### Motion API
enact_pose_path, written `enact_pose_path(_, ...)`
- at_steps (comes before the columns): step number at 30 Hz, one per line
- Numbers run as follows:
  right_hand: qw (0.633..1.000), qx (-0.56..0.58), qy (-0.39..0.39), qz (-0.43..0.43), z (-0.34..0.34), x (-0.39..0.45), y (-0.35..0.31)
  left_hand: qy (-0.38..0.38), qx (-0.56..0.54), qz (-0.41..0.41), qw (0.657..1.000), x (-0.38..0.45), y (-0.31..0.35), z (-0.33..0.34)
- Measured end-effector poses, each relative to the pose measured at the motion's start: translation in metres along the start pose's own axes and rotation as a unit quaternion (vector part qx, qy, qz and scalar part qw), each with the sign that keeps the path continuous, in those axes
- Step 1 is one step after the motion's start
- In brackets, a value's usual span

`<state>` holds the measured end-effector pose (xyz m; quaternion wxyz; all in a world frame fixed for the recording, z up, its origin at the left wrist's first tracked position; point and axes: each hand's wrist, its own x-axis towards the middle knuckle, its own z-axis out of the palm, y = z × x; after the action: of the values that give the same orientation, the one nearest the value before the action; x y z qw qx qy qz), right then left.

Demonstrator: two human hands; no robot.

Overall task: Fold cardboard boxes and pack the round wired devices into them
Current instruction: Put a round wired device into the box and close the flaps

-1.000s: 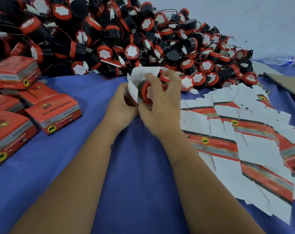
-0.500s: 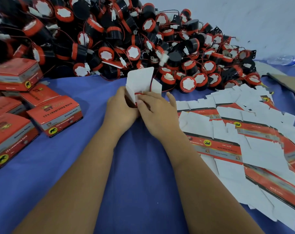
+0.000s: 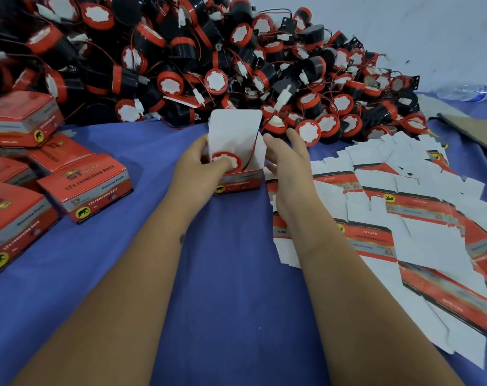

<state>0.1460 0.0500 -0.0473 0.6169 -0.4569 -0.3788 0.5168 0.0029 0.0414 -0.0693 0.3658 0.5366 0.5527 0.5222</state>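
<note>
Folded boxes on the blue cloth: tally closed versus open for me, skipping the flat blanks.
Closed boxes, piled at left: 5 in view
Open box, round device inside, gripped by the left hand: 1
Total: 6

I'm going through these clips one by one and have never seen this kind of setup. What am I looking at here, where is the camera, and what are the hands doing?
There is no machine here: a person works with two bare hands, filmed by one wide-angle camera worn on the head, looking forward and down. On the blue cloth lies a big pile of round wired devices at the back, closed red boxes on the left, and flat unfolded box blanks on the right. In the middle stands an open box with its white lid flap up. The left hand presses one device into it, thumb on top. The right hand is beside the box, fingers relaxed, holding nothing.
</note>
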Motion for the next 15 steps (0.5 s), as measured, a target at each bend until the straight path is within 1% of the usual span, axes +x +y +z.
enact_pose_path(3,1.000,-0.019,0.013,-0.017,0.000,0.002,-0.001,0.016,-0.024,-0.015,0.999,0.002,0.003,-0.003)
enact_pose_path(5,0.995,-0.039,0.026,-0.088,0.001,0.000,-0.002,0.012,-0.016,-0.018,1.000,0.002,0.003,-0.002)
enact_pose_path(7,0.978,-0.086,0.041,-0.183,0.001,-0.003,-0.006,0.012,-0.009,-0.018,1.000,0.003,0.003,0.000)
enact_pose_path(8,0.969,-0.109,0.036,-0.217,0.002,-0.006,-0.008,0.013,-0.004,-0.015,1.000,0.003,0.003,0.001)
enact_pose_path(10,0.954,-0.148,-0.001,-0.262,0.008,-0.014,-0.009,0.015,0.002,-0.005,1.000,0.003,0.002,0.002)
enact_pose_path(13,0.930,-0.203,-0.071,-0.297,0.015,-0.024,-0.004,0.009,0.024,0.009,1.000,0.003,0.000,0.003)
enact_pose_path(15,0.912,-0.238,-0.098,-0.318,0.019,-0.029,0.001,0.006,0.034,0.022,0.999,0.004,-0.002,0.003)
